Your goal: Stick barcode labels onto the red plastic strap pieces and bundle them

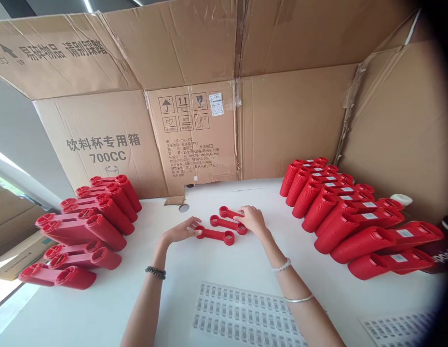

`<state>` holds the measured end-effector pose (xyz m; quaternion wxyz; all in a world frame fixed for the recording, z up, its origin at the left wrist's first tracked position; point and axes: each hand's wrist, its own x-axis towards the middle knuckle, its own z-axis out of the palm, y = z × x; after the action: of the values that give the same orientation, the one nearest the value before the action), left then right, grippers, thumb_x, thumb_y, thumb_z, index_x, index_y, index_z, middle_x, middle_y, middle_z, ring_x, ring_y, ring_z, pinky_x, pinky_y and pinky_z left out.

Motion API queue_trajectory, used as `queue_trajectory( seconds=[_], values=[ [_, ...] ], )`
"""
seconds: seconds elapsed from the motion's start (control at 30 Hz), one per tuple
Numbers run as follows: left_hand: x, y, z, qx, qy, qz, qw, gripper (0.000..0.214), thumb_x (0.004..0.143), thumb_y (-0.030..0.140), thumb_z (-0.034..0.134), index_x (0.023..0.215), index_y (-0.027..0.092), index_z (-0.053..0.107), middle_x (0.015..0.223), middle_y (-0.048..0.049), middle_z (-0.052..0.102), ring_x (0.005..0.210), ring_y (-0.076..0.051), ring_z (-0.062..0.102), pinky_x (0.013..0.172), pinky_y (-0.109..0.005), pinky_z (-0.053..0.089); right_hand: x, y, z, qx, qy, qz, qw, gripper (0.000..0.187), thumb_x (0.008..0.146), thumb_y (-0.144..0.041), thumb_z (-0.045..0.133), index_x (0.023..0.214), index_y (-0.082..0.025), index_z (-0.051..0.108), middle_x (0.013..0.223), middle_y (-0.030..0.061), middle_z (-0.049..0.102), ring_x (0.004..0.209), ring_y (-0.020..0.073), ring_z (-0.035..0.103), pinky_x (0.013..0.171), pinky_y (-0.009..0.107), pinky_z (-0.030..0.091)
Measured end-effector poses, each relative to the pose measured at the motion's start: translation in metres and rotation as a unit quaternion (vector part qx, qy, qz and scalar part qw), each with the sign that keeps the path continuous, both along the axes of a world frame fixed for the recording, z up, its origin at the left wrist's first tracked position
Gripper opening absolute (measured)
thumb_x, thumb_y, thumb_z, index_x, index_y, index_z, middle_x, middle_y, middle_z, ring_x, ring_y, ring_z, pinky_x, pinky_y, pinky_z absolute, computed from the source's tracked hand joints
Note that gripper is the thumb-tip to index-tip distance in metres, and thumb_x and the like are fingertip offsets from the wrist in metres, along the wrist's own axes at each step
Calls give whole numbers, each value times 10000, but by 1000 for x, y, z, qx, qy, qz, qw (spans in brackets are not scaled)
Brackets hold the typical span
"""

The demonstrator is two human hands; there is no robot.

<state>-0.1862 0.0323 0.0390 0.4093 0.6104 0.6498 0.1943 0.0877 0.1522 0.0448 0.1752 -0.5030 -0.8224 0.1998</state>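
Observation:
Three flat red plastic bars with a ring at each end lie in a staggered row at the middle of the white table: the near bar [215,234], the middle bar [227,223] and the far bar [231,212]. My left hand [183,230] is at the left end of the near bar, thumb and fingers around its ring. My right hand [253,220] comes from the right, thumb and fingertips closed on the far bar's right end, which they hide. Below the bars lies a sheet of small printed labels [241,313], partly covered by my right forearm.
Stacks of the same red bars stand at left [108,217] and right [328,207]; the right ones bear white labels. A cardboard wall [292,125] closes off the back and right. Another label sheet [400,330] lies front right.

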Motion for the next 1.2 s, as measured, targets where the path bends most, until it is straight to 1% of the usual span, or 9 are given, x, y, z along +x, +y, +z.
queue_trajectory(
  seconds=[0.17,0.27,0.33,0.4,0.5,0.6,0.73,1.0,1.2],
  values=[
    [12,-7,36,67,14,19,997,464,805,560,564,1134,235,528,1246,-103,560,1117,-241,551,906,-391,450,12,-25,54,58,150,70,984,205,923,-362,498,1018,-252,643,1073,8,668,996,145,590,862,275,419],
    [28,-27,79,248,33,54,967,344,876,485,507,1112,236,533,1240,-87,561,1108,-218,546,960,-403,404,25,-51,98,111,377,147,908,255,942,-380,463,876,-223,651,897,15,670,872,146,601,816,292,436],
    [44,-46,99,337,41,84,937,312,880,450,527,1097,227,526,1165,-78,599,1042,-206,569,934,-393,419,36,-69,120,116,401,189,889,237,923,-369,503,826,-213,653,836,11,663,829,148,595,786,293,437],
    [61,-66,100,318,85,41,943,291,853,447,573,1041,225,561,1084,-60,630,995,-211,579,900,-385,440,47,-85,127,108,364,220,899,217,909,-351,527,809,-207,655,828,11,664,813,149,591,773,291,436],
    [88,-96,69,211,121,-95,965,260,835,431,606,1019,248,621,1065,-32,649,993,-211,583,901,-366,450,65,-111,108,77,250,275,925,198,901,-321,535,803,-207,664,828,5,672,802,152,591,797,302,429],
    [114,-119,22,176,126,-183,959,295,855,400,594,1124,282,628,1160,-31,630,1082,-224,544,945,-364,429,83,-137,65,29,136,310,941,157,876,-295,577,778,-213,669,800,-4,683,789,158,588,815,314,416],
    [141,-131,-15,196,184,-161,950,326,870,424,566,1154,283,640,1173,-61,606,1057,-251,523,891,-386,455,105,-164,18,1,79,292,953,159,878,-267,571,759,-210,660,799,1,690,803,160,589,828,323,402],
    [176,-133,-11,276,279,-91,915,289,950,285,411,1126,251,638,1175,-75,605,1071,-248,525,894,-408,451,148,-157,-3,16,83,218,972,140,868,-240,560,807,-195,678,858,24,682,836,167,582,810,302,407],
    [232,-127,-25,263,225,-125,930,535,839,510,577,1299,244,518,1383,-89,504,1281,-313,425,1054,-490,353,163,-143,-15,-17,69,220,973,138,830,-298,616,910,-210,685,956,26,672,912,168,598,824,287,441]
  ],
)
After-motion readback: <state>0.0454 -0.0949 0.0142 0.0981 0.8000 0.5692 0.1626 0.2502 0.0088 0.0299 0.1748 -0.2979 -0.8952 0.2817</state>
